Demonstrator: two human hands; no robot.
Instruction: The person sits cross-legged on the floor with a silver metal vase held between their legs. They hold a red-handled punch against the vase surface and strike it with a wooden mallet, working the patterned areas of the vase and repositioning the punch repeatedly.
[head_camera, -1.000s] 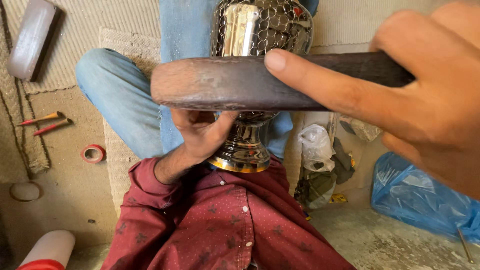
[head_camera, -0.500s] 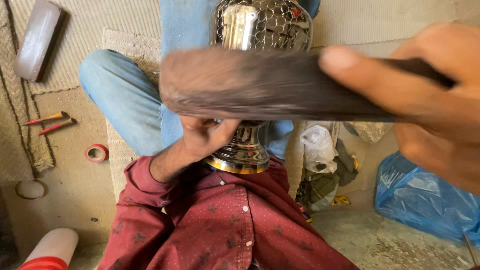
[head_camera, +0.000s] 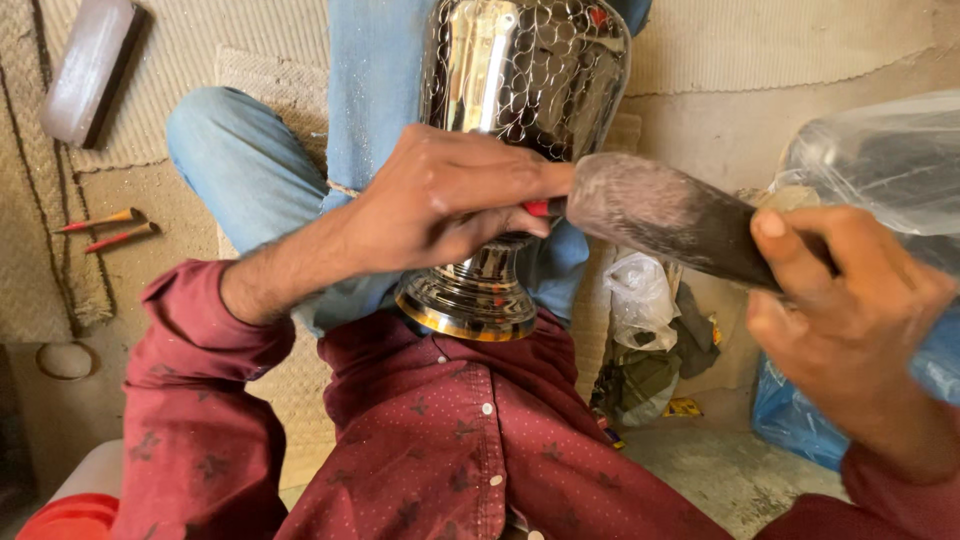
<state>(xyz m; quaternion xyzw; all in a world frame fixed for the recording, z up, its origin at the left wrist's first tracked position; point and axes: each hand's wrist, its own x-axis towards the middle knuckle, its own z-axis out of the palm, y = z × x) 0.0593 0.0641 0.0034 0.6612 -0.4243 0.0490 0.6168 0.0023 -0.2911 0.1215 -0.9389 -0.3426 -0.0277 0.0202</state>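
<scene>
A shiny silver metal vase (head_camera: 525, 70) with an engraved net pattern and a gold-rimmed foot rests against my lap between my legs. My left hand (head_camera: 450, 200) is closed around a small red-handled tool (head_camera: 537, 208) held against the vase's lower body. My right hand (head_camera: 850, 320) grips the handle of a dark wooden mallet (head_camera: 670, 215), whose rounded head meets the end of the red tool beside the left fingers.
A whitish block (head_camera: 90, 70) lies on the mat at the far left. Two red-handled chisels (head_camera: 105, 228) lie on the floor nearby, with a small ring (head_camera: 65, 360) below them. Plastic bags, white (head_camera: 640, 300) and blue (head_camera: 800, 420), are heaped at the right.
The mallet has swung down from in front of the camera to the tool's end. My left hand, earlier low by the vase's foot, now sits higher on the body.
</scene>
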